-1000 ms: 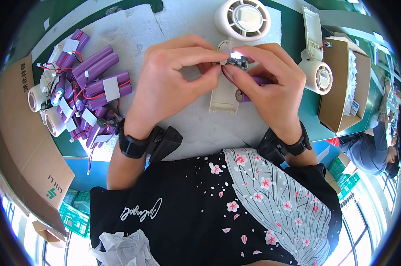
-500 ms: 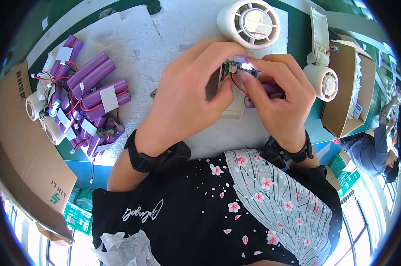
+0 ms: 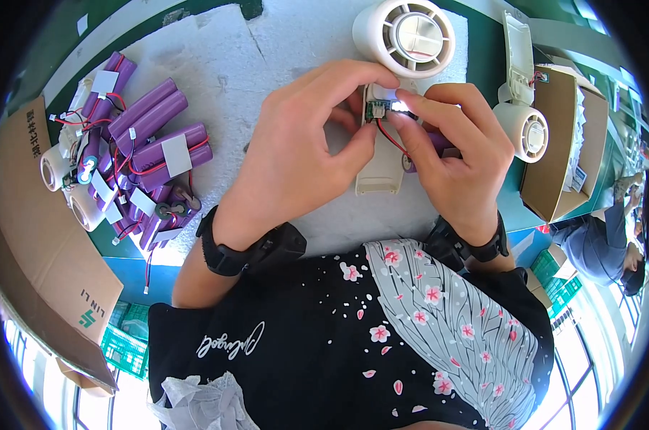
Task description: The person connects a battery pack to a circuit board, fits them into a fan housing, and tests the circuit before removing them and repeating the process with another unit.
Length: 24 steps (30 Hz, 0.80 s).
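Both hands pinch a small green circuit board (image 3: 377, 109) (red wire attached) over the white fan housing (image 3: 379, 161). The left hand (image 3: 296, 154) and right hand (image 3: 450, 154) look mid-seating; next calls for pressing it squarely home.

green table (image 3: 493, 68), white foam sheet (image 3: 253, 64), purple battery cells (image 3: 149, 136)

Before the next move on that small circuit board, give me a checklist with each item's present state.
1. Small green circuit board pinched between both hands: ok.
2. Left hand fingertips on the board: ok.
3. Right hand fingertips on the board's other end: ok.
4. Red wire running free from the board, not trapped: cannot tell, it passes under the fingers.
5. White fan housing lying flat on the foam mat beneath the hands: ok.
6. Board seated in the housing: cannot tell.
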Tool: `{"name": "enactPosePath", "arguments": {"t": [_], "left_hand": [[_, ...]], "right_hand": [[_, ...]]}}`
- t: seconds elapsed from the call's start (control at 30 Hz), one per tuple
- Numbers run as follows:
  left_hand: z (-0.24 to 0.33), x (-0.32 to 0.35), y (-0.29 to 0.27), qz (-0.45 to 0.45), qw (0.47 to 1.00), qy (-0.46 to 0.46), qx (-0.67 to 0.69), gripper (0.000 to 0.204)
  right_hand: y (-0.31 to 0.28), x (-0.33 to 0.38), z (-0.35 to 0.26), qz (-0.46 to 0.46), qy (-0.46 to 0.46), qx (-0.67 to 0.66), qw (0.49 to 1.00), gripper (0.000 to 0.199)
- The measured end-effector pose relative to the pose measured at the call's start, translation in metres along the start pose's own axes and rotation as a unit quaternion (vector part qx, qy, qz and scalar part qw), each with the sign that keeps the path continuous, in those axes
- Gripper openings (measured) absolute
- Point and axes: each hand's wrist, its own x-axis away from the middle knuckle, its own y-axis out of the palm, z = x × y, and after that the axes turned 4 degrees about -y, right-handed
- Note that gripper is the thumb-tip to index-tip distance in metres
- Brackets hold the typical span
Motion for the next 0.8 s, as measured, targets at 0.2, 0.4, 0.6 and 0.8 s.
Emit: {"name": "enactPosePath", "arguments": {"t": [0.2, 0.4, 0.6, 0.8], "left_hand": [[-0.002, -0.001, -0.002, -0.009, 1.0, -0.006, 0.025, 0.038], [-0.007, -0.002, 0.003, 0.035, 0.999, 0.015, 0.035, 0.033], [-0.01, -0.004, 0.006, 0.087, 0.993, 0.061, 0.046, 0.03], [0.001, -0.004, -0.006, 0.015, 0.981, 0.096, -0.168, 0.033]], "right_hand": [[0.0, 0.001, 0.001, 0.006, -0.013, 0.01, 1.0, 0.02], [-0.002, -0.001, -0.001, -0.006, -0.009, 0.018, 1.0, 0.02], [0.002, -0.001, 0.002, 0.003, 0.032, -0.004, 0.999, 0.019], [-0.006, -0.004, 0.005, -0.04, 0.109, -0.031, 0.993, 0.018]]}}
